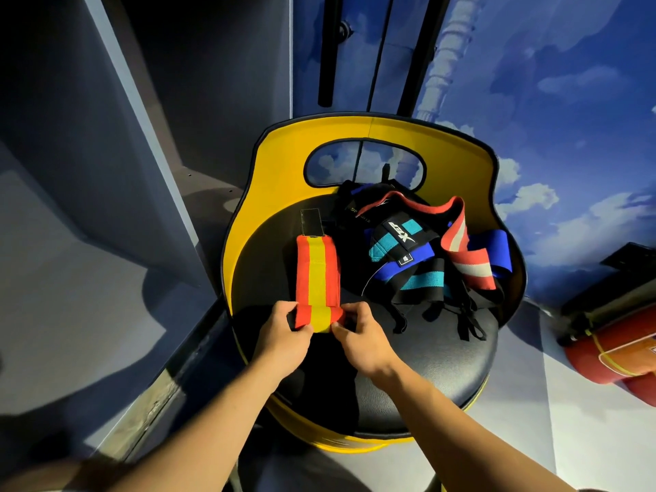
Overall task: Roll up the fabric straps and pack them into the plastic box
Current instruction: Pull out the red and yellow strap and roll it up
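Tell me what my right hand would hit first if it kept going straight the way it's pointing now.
Probably the rolled end of the orange and yellow strap, which the right hand already pinches. Its fingers point up-left toward the left hand just beyond, though depth is unclear.

Both forearms are bare to the elbow, and neither grip wears gloves, rings or watch

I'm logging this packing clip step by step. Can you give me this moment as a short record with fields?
surface: black seat cushion of a yellow chair
strap in work: red and yellow strap, laid flat, near end being rolled
left hand: pinches the roll's left end
right hand: pinches the roll's right end
waiting: pile of straps, unrolled, at the back of the seat
plastic box: not in view
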### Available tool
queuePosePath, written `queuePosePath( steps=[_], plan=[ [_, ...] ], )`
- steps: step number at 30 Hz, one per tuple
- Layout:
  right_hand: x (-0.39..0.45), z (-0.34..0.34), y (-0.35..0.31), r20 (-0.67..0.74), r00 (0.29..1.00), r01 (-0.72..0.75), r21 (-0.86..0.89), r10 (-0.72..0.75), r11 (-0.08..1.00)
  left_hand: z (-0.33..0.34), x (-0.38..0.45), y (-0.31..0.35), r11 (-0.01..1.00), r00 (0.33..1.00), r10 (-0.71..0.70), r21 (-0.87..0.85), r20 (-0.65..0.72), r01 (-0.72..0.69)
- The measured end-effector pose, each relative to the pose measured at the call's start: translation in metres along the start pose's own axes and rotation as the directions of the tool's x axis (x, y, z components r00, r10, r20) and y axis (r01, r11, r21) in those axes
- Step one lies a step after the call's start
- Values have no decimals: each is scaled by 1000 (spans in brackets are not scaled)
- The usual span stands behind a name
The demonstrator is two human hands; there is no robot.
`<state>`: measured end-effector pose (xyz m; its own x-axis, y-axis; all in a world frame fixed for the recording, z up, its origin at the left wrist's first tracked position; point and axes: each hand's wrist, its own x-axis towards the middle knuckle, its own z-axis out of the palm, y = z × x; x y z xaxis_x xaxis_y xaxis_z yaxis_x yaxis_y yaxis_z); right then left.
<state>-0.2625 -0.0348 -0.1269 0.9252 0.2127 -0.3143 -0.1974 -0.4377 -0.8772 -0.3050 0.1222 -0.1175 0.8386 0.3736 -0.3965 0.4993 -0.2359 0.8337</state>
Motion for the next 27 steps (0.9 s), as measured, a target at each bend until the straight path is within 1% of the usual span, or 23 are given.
queuePosePath(
  steps=[3,5,7,12,14,16,18,20,22,24,25,27],
  plan=[
    [-4,-2,-1,-15,998,54,-87,-56,995,-5,-3,-1,999,1000,11,38,9,-11],
    [-6,-4,0,-38,994,97,-172,-105,980,-7,-4,0,999,1000,7,46,0,-7],
    [-7,-5,-1,-59,988,125,-217,-141,968,-9,-4,1,998,1000,15,69,-18,-13],
    [-2,-1,-3,-151,974,139,-191,-169,972,-5,-1,4,990,994,86,113,-64,-79],
    [3,1,-2,-175,967,145,-212,-183,966,-2,2,7,991,991,88,111,-100,-77],
    [5,1,-5,-144,979,117,-189,-146,975,0,6,10,997,992,45,71,-118,-37],
    [4,2,-6,-68,996,56,-113,-64,992,2,7,12,1000,992,-2,23,-128,5],
    [4,2,-4,-11,999,49,-96,-50,994,5,9,12,999,992,-39,-25,-118,36],
    [3,-1,-2,-3,998,68,-91,-69,993,5,8,14,996,995,-61,-68,-83,56],
    [3,-4,-1,-5,999,51,-66,-51,997,2,5,13,991,997,-78,-111,-23,75],
    [1,-6,0,-4,999,42,-58,-42,997,-1,4,10,990,997,-81,-118,5,81],
    [-2,-9,0,1,999,49,-65,-49,997,-4,-1,5,994,996,-72,-74,47,76]
  ],
)
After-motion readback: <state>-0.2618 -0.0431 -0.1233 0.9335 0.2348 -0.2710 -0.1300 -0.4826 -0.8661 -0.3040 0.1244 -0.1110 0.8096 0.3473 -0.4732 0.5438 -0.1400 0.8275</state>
